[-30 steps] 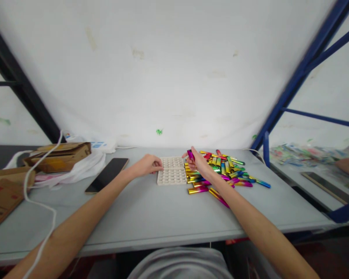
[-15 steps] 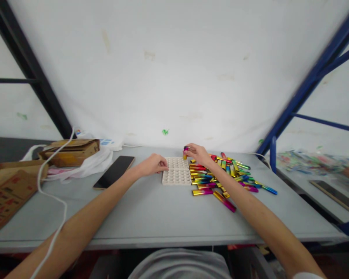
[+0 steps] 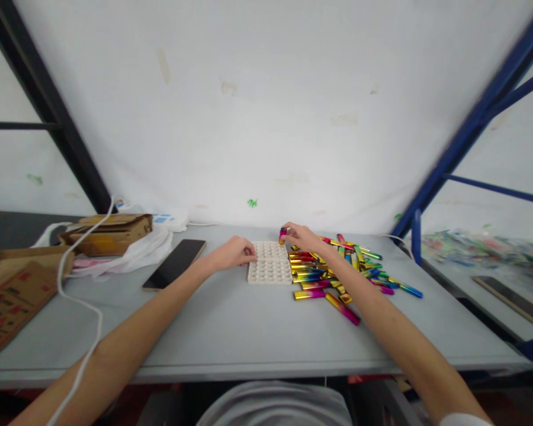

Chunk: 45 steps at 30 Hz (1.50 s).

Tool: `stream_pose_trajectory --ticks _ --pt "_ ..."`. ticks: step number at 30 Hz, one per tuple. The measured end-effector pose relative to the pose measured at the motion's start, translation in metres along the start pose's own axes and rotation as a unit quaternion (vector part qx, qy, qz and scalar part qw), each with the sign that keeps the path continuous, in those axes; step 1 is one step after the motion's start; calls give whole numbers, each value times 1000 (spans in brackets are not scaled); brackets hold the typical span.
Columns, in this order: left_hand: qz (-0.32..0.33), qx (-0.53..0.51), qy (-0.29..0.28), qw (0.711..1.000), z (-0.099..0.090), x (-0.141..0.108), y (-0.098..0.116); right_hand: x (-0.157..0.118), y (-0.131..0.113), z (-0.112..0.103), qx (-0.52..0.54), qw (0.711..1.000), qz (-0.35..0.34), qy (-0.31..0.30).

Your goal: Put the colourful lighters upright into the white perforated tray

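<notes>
Lighter (image 3: 283, 232) lowered at tray (image 3: 270, 273) — pinched in right hand (image 3: 302, 238).

Illegible red print (image 3: 9, 319) on front cardboard box (image 3: 24, 296), illegible green scribble (image 3: 252, 203) on wall (image 3: 266, 118)

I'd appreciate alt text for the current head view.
The right hand holds a shiny magenta piece at the far right corner of a white tray; the left hand is at its left edge. Multicoloured pieces lie heaped alongside.
</notes>
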<state>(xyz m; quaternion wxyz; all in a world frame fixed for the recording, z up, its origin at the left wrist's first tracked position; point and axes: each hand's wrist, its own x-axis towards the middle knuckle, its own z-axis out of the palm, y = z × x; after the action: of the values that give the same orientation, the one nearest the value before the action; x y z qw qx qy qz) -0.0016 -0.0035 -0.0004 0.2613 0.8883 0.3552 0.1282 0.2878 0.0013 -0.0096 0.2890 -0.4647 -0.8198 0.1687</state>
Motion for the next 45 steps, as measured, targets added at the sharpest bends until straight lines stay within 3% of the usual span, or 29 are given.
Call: stream_pose_trajectory --ticks 8,15,20,23,27,31,36,41,45 --pt "16 27 32 999 -1 2 -10 -15 -11 -10 19 999 8 -30" --pt "24 33 29 999 -1 2 -12 -62 -29 -55 7 999 28 37" --pt "25 41 32 998 -2 2 -12 -101 -40 -72 -5 996 37 -76" --pt "28 38 28 998 -2 2 -14 -110 -36 -70 -28 993 34 -112" --pt "25 38 25 999 -2 2 -15 -110 -26 -61 -53 992 22 -111" --pt "19 41 26 999 -2 1 -12 -110 -23 -56 -49 995 12 -91" --pt "22 48 24 998 -2 -1 -9 -114 -27 -60 -15 998 50 -41" --pt "26 88 39 995 -1 -1 -8 -107 -29 -51 156 985 71 14" --pt "53 107 57 991 -1 -2 -8 -96 -37 -34 328 934 114 86"
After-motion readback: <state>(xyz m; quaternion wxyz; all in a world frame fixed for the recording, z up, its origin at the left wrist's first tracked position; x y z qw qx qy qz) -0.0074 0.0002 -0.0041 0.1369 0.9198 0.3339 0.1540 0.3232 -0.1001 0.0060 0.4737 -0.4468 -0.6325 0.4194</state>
